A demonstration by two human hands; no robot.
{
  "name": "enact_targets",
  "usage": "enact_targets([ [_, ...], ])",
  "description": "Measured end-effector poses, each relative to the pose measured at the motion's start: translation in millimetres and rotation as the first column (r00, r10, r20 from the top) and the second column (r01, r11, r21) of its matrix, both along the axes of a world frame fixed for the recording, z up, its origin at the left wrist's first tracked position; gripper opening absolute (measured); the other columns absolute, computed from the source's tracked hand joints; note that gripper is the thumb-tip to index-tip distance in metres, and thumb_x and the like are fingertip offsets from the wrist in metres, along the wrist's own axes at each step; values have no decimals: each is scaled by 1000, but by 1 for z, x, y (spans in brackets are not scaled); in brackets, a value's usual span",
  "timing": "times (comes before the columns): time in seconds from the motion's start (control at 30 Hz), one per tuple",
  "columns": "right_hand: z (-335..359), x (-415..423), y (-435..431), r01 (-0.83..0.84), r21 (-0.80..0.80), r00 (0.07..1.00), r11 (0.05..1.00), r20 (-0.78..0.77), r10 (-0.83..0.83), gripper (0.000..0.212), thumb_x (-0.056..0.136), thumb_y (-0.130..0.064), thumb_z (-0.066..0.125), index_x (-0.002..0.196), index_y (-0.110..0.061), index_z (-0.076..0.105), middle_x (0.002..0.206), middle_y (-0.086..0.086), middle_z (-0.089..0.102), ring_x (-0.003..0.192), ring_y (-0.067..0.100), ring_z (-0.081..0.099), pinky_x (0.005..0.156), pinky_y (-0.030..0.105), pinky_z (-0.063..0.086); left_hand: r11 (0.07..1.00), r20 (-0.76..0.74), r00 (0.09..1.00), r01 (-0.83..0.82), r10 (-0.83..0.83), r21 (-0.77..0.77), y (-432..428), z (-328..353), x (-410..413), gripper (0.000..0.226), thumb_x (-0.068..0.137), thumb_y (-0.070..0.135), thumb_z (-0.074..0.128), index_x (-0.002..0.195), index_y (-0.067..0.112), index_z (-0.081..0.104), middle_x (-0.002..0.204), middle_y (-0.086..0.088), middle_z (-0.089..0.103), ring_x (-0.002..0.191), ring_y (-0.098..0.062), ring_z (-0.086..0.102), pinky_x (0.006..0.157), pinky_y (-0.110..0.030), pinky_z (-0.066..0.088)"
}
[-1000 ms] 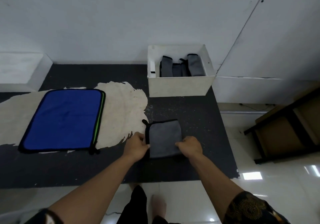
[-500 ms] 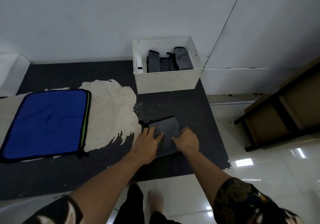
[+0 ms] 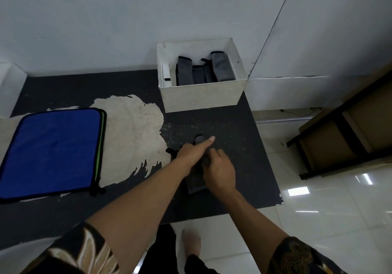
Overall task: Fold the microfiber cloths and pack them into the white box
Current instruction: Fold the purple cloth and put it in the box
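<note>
Small grey microfiber cloth (image 3: 196, 184) sits on the black tabletop (image 3: 237, 125) in front of the white cardboard box (image 3: 201, 98), left hand (image 3: 191, 156) laying a straight forefinger along it, right hand (image 3: 220, 172) pinching its edge, so I'd fold snug over that finger, edges lined up.

Both bare forearms reach from the near edge toward the far side and converge. The left forearm (image 3: 137, 199) angles to the right, and the left hand (image 3: 191, 155) is turned on edge, its index finger (image 3: 209, 140) straight and lying along the small grey microfiber cloth (image 3: 196, 183); its other fingers are hidden. Just right of it, the right hand (image 3: 220, 172) is knuckles up, its fingers curled down onto the same cloth. Dark patterned short sleeves (image 3: 297, 256) cover the upper arms.
</note>
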State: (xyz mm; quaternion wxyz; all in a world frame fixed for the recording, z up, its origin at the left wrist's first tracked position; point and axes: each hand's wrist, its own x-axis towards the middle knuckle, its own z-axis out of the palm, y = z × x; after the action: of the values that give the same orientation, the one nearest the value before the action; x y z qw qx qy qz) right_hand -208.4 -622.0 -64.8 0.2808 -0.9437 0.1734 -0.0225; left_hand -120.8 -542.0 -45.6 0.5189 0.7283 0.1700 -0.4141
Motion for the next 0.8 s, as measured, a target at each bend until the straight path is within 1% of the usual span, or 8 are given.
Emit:
enact_targets([
  [0.07,-1,-3,6,-102,-32,994,994,19,103,30,90,-11,59,120,-10,60,105,7,59,94,21,55,78,33,51,999,11,1000,-18,18,45,0,-8,3,89,66,57,77,133,5,51,123,-11,61,107,-27,60,96,-43,52],
  [0.13,-3,-7,8,-136,-40,991,990,11,136,29,87,-14,63,116,-13,60,106,6,57,95,21,54,76,31,51,984,100,994,-69,53,165,2,-18,5,58,82,39,68,125,3,55,113,-13,63,98,-28,62,89,-42,55],
  [0.17,-4,-10,7,-134,-51,991,990,-4,134,27,86,-17,66,112,-15,59,107,5,55,96,20,53,76,31,50,975,128,989,-103,79,197,4,-22,5,50,86,34,62,124,3,55,113,-15,62,97,-30,61,88,-43,55],
  [0.27,-9,-20,1,-140,-85,989,987,-69,134,29,83,-23,69,108,-19,55,112,3,49,98,19,51,78,31,52,974,101,976,-205,195,100,14,-26,6,43,93,31,58,128,6,54,119,-14,61,103,-31,60,89,-46,55],
  [0.33,-11,-26,-3,-219,-127,973,967,-104,207,30,84,-24,68,110,-19,54,114,4,47,98,19,52,78,31,52,965,58,964,-262,261,18,23,-29,6,40,96,34,55,126,9,55,121,-11,60,108,-31,58,91,-47,54],
  [0.47,-15,-35,-5,-394,-211,917,895,-152,368,35,87,-25,65,120,-20,53,119,5,45,96,20,52,76,31,52,964,156,953,-266,261,10,45,-36,6,15,94,29,60,92,13,63,109,-11,65,100,-29,62,84,-44,57],
  [0.67,-15,-40,0,-498,-272,866,823,-107,488,48,86,-24,67,132,-21,56,114,8,53,95,23,53,78,34,51,954,234,943,-271,236,126,63,-38,9,16,85,18,62,82,2,66,92,-16,68,86,-32,67,80,-50,59],
  [0.8,-15,-42,7,-548,-310,827,777,-65,558,49,81,-27,71,128,-23,58,107,4,55,91,21,54,74,33,50,949,241,937,-288,252,127,67,-39,8,25,74,26,50,81,6,62,90,-15,66,87,-32,63,84,-50,57],
])
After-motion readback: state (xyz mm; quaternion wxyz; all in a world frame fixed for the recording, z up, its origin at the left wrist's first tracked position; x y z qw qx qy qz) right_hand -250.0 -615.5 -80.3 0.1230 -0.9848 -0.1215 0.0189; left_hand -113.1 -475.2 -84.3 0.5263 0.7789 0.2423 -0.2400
